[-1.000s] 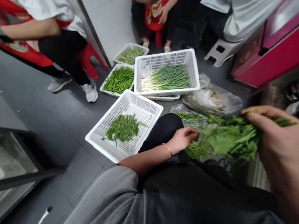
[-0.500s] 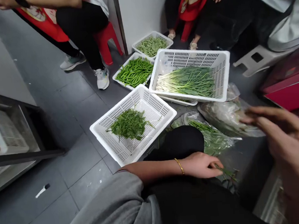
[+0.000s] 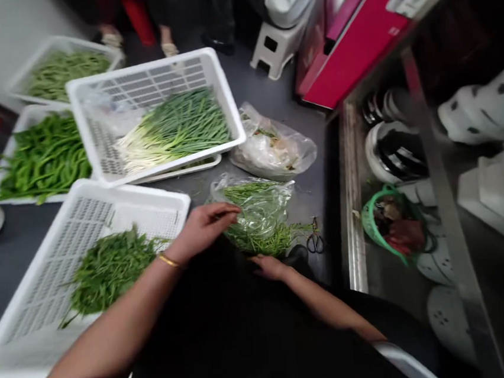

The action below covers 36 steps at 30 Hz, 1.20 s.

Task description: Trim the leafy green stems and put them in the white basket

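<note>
My left hand, with a gold bracelet at the wrist, is over the near side of an open clear plastic bag. Its fingers are bent and pressed together; whatever they hold is too small to make out. Loose leafy greens spill from the bag. Against their near edge, my right hand is low with its fingers drawn together, the tips partly hidden. To the left, a white perforated basket contains a heap of picked greens. Scissors lie on the floor right of the greens.
A white crate holds scallions. Behind it are baskets of green peppers and green beans. A knotted-looking plastic bag rests on the floor. On the right stands a metal shelf with a green basket.
My view has swung right and down. My right hand has come from the raised right side down to the greens. The left hand has moved up beside the bag.
</note>
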{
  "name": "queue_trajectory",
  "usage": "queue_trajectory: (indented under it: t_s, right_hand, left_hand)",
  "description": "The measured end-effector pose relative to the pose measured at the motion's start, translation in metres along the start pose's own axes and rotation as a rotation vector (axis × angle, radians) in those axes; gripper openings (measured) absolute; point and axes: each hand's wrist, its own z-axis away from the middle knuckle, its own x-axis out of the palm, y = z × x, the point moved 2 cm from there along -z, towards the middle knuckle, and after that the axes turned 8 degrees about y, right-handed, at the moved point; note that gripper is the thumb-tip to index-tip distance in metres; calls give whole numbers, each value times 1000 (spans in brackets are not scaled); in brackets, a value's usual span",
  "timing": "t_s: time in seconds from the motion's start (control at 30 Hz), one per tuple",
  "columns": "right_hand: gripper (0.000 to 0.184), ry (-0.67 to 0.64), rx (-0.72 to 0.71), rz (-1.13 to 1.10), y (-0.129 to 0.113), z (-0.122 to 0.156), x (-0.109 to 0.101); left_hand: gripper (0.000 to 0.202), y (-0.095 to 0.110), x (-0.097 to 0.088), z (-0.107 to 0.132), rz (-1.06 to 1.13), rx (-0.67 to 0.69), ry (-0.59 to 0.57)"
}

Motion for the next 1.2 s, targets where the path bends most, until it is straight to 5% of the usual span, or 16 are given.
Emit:
queue_trajectory:
  t_s: [0.07,0.2,0.33,0.43,0.53,0.63,0.77,0.87,1.0,1.1,1.2]
  right_hand:
    - [34,-25,67,18,27,-4,-6]
    - [24,90,114,60,75,-24,-41]
    - [36,236,27,67,85,-97,-97]
    - [46,249,-17,137,88,-161,-121]
    - [47,135,31,209,101,-191,-110]
    - [36,-62,23,221,111,-164,-75]
    - [31,-226,-86,234,95,-94,-45]
    - [23,-175,-144,257,66,-91,-69]
    - [33,205,-204,220,38,-179,-129]
    - [36,143,-132,274,47,-251,-141]
    - [52,129,-60,305,70,-287,-125]
  left_hand:
    - [34,-21,-8,-34,-143,-42,14]
    - [33,-92,7,-98,-583,-32,-195]
    - [29,-166,56,-150,-840,170,-551]
    - [29,-211,76,-175,-957,132,-675]
    - [28,-246,63,-185,-1037,4,-657]
    - [35,-274,38,-179,-1102,-135,-647]
    - [42,-289,28,-164,-1112,-220,-626]
    - [40,-284,36,-161,-1109,-198,-550]
    - [34,-277,34,-176,-1157,-211,-417]
    - [33,-279,25,-185,-1168,-231,-391]
    - [34,-286,20,-186,-1154,-247,-397]
